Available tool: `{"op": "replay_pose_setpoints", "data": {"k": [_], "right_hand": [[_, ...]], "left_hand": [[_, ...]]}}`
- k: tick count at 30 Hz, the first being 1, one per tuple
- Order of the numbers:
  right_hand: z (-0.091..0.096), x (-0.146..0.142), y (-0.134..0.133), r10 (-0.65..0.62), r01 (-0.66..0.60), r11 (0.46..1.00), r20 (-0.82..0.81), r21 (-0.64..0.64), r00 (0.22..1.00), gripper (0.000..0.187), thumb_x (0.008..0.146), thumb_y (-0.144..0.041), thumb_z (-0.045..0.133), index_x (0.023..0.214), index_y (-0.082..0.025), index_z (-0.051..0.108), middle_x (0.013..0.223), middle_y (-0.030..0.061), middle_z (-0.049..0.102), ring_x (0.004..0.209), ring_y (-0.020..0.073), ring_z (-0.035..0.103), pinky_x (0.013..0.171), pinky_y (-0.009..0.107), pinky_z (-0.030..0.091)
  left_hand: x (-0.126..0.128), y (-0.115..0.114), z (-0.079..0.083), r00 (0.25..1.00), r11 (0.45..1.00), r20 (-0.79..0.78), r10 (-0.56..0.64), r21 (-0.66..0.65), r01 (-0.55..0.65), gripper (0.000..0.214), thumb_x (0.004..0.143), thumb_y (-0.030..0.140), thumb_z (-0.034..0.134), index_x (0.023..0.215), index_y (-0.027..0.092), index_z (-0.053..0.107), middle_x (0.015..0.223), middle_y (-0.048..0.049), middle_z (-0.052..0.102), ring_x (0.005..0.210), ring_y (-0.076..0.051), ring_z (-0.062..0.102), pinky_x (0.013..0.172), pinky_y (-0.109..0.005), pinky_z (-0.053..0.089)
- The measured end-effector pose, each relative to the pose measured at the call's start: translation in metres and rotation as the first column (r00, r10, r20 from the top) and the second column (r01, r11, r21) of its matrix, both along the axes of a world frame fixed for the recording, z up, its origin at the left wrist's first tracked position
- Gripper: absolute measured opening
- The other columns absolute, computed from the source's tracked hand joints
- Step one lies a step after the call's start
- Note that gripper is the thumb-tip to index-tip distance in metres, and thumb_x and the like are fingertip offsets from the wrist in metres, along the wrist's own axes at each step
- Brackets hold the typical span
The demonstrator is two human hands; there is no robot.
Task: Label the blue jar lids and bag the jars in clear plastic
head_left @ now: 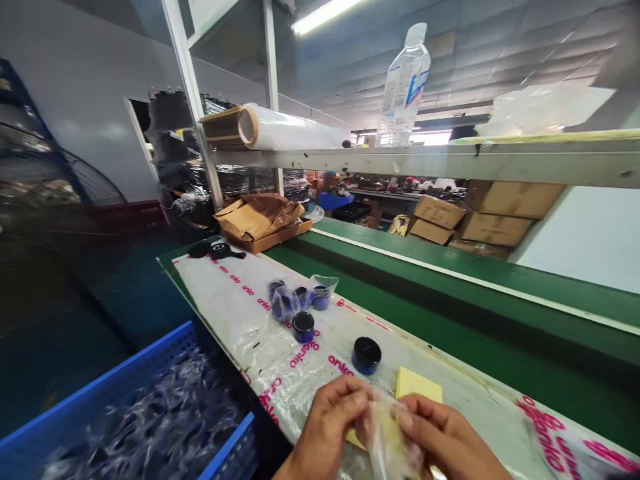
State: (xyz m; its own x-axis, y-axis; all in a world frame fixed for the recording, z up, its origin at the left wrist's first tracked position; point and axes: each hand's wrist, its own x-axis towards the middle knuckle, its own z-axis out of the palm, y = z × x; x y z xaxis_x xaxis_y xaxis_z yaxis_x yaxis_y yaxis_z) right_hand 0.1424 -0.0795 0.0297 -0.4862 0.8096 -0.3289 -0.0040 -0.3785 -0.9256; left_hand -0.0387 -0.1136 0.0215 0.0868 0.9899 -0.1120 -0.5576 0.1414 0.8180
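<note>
My left hand [327, 427] and my right hand [445, 437] pinch a small clear plastic bag [384, 433] between them at the bottom of the view. Something pale yellow shows through the bag; whether it lies inside or behind, I cannot tell. Just beyond my right fingers lies a yellow paper pad [419, 384]. A round black-and-blue piece [367, 355] sits uncovered on the plastic sheet past my hands. Another such piece [303, 327] stands farther left, and behind it several more are grouped with clear bags [300, 299] around them.
A blue crate [220, 443] at lower left holds many bagged dark pieces. Printed plastic sheet [225, 300] covers the work surface beside a green conveyor belt [450, 320]. An open cardboard box [265, 223] stands at the far end. Overhead, a shelf [425, 160] carries a bottle [406, 87] and a film roll [290, 128].
</note>
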Motion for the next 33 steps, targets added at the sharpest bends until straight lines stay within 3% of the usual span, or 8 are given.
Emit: {"op": "replay_pose_setpoints", "data": {"k": [2,5,8,11,15,23,27,33], "right_hand": [[0.012,-0.001,0.012,-0.103,0.102,0.992,0.013,0.072,0.995,0.046,0.075,-0.062,0.076,0.074,-0.018,0.063,0.064,-0.0005,0.059,0.058,0.0128,0.052,0.051,0.022,0.042],[0.018,-0.008,0.033,-0.2,0.18,0.962,0.082,0.206,0.976,0.041,0.079,-0.06,0.07,0.075,-0.019,0.064,0.074,0.0018,0.065,0.069,0.0157,0.058,0.059,0.023,0.047],[0.006,-0.015,0.054,-0.263,0.152,0.912,0.258,0.381,0.93,0.042,0.08,-0.061,0.06,0.078,-0.019,0.066,0.074,0.0035,0.068,0.068,0.0182,0.06,0.058,0.026,0.046],[-0.009,-0.018,0.069,-0.299,0.098,0.873,0.364,0.478,0.882,0.045,0.08,-0.062,0.053,0.077,-0.019,0.066,0.071,0.005,0.07,0.066,0.0209,0.062,0.057,0.028,0.042],[-0.019,-0.018,0.075,-0.334,0.031,0.842,0.474,0.539,0.815,0.044,0.086,-0.059,0.047,0.076,-0.021,0.067,0.072,0.0055,0.073,0.071,0.0243,0.066,0.066,0.032,0.043],[-0.013,-0.026,0.086,-0.421,-0.118,0.803,0.696,0.584,0.582,0.034,0.096,-0.043,0.042,0.088,-0.024,0.069,0.084,0.0061,0.077,0.079,0.0258,0.068,0.063,0.032,0.036],[-0.012,-0.03,0.094,-0.416,-0.194,0.796,0.75,0.574,0.514,0.036,0.098,-0.038,0.04,0.087,-0.022,0.07,0.089,0.0087,0.077,0.083,0.0267,0.068,0.063,0.031,0.034],[-0.015,-0.031,0.105,-0.404,-0.245,0.791,0.779,0.561,0.479,0.034,0.099,-0.033,0.043,0.09,-0.023,0.075,0.091,0.0074,0.078,0.085,0.0258,0.07,0.063,0.03,0.035]], "left_hand": [[-0.006,0.008,-0.002,0.986,1.0,-0.165,0.022,0.022,-0.019,0.034,0.077,0.048,0.075,0.085,0.015,0.071,0.066,0.0005,0.06,0.058,-0.009,0.05,0.058,-0.021,0.036],[-0.011,0.028,-0.002,0.904,0.992,-0.411,0.12,0.07,-0.1,0.034,0.08,0.048,0.071,0.082,0.014,0.07,0.062,0.0009,0.058,0.055,-0.01,0.049,0.054,-0.021,0.036],[-0.013,0.051,-0.005,0.822,0.975,-0.524,0.222,0.13,-0.18,0.035,0.08,0.049,0.067,0.083,0.014,0.07,0.063,-0.0004,0.061,0.056,-0.012,0.053,0.052,-0.022,0.039],[-0.015,0.069,-0.014,0.762,0.953,-0.572,0.304,0.173,-0.25,0.034,0.08,0.048,0.065,0.091,0.015,0.068,0.073,-0.0036,0.067,0.062,-0.017,0.06,0.054,-0.025,0.044],[-0.013,0.078,-0.023,0.598,0.915,-0.694,0.402,0.271,-0.3,0.019,0.085,0.035,0.059,0.088,0.019,0.068,0.08,-0.0043,0.071,0.075,-0.019,0.065,0.068,-0.028,0.046],[-0.01,0.092,-0.019,0.28,0.898,-0.855,0.437,0.4,-0.183,0.019,0.092,0.02,0.05,0.092,0.023,0.069,0.092,-0.0035,0.073,0.084,-0.02,0.064,0.077,-0.029,0.04],[-0.012,0.101,-0.02,0.18,0.918,-0.902,0.393,0.374,-0.132,0.019,0.092,0.015,0.05,0.095,0.021,0.068,0.091,-0.0045,0.074,0.077,-0.019,0.065,0.073,-0.028,0.039],[-0.012,0.11,-0.027,0.07,0.939,-0.939,0.336,0.329,-0.1,0.018,0.093,0.015,0.052,0.098,0.021,0.068,0.094,-0.0058,0.075,0.086,-0.021,0.069,0.076,-0.029,0.04]]}}
